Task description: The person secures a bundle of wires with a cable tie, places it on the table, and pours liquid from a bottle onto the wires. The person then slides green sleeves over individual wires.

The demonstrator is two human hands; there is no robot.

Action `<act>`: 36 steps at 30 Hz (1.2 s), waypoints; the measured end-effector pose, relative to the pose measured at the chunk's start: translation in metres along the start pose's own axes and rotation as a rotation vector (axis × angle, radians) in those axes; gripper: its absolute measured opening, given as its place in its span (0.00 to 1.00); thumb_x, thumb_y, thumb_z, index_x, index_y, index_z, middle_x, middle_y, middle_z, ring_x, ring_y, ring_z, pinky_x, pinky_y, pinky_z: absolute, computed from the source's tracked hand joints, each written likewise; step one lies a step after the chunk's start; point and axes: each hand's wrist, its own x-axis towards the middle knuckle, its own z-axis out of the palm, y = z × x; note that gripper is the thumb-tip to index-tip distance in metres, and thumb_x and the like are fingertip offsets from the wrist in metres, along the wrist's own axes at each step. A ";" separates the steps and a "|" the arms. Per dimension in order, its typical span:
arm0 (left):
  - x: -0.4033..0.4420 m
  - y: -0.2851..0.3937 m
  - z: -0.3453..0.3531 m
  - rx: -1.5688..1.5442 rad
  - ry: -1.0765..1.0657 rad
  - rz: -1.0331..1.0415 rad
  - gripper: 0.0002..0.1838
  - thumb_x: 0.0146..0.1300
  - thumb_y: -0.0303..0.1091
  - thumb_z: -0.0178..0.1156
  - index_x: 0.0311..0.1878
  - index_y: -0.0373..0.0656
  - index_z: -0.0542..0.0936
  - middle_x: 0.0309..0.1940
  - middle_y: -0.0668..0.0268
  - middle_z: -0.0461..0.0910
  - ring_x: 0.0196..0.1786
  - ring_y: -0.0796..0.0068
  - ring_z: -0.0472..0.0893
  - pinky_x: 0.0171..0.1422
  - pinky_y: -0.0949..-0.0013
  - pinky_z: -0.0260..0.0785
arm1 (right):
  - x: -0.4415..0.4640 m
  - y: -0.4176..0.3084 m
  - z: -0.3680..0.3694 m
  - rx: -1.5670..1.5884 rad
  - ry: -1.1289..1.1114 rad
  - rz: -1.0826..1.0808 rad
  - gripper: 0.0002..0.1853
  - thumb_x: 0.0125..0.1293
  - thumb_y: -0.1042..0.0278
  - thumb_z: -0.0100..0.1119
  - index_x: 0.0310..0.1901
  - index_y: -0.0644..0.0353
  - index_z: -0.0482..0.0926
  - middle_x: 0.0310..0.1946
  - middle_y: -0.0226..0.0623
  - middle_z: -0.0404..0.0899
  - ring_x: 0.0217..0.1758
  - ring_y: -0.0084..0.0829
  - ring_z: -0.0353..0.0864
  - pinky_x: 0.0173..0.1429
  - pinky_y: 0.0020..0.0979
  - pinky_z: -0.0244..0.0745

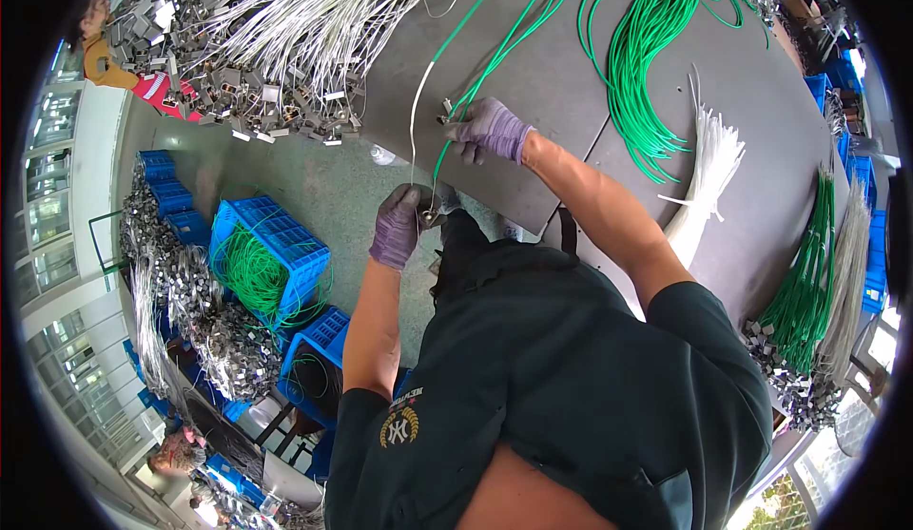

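My left hand (396, 227), in a purple-grey glove, is closed at the table's edge around a small metal fitting (429, 216). A thin wire and a white sleeve (416, 112) run up from it; the sleeve continues into a green cable (466, 21). My right hand (490, 133), gloved alike, is over the tabletop with its fingers curled. A small metal part (446, 110) shows at its fingertips. Green cables (514, 40) pass beside those fingers, and one green end hangs down toward my left hand. Whether the right fingers also grip the cables cannot be made out.
On the grey table (552, 102) lie a green cable bundle (637, 74), white strips (713, 159) and a heap of metal-ended wires (314, 17). Blue crates (304, 254) stand on the floor at left, one with coiled green cable. A person (105, 59) is at upper left.
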 end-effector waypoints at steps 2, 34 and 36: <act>0.006 -0.006 -0.008 -0.021 0.040 -0.012 0.19 0.61 0.49 0.56 0.40 0.40 0.75 0.33 0.62 0.78 0.35 0.73 0.77 0.34 0.67 0.71 | 0.000 0.003 0.002 0.048 -0.025 0.015 0.10 0.56 0.66 0.63 0.30 0.66 0.77 0.21 0.38 0.78 0.17 0.29 0.79 0.17 0.28 0.74; -0.022 0.006 0.017 1.218 0.292 0.353 0.10 0.63 0.36 0.56 0.42 0.41 0.79 0.33 0.52 0.80 0.35 0.55 0.81 0.38 0.61 0.72 | 0.006 0.023 -0.054 -0.059 0.239 0.045 0.10 0.60 0.61 0.57 0.33 0.60 0.76 0.17 0.29 0.72 0.12 0.22 0.67 0.15 0.25 0.61; -0.026 0.006 0.012 1.221 0.293 0.370 0.10 0.63 0.35 0.56 0.42 0.41 0.79 0.33 0.53 0.80 0.36 0.55 0.81 0.39 0.62 0.72 | 0.013 0.028 -0.071 0.203 0.289 -0.024 0.10 0.61 0.61 0.56 0.34 0.59 0.75 0.17 0.29 0.71 0.12 0.22 0.67 0.16 0.25 0.61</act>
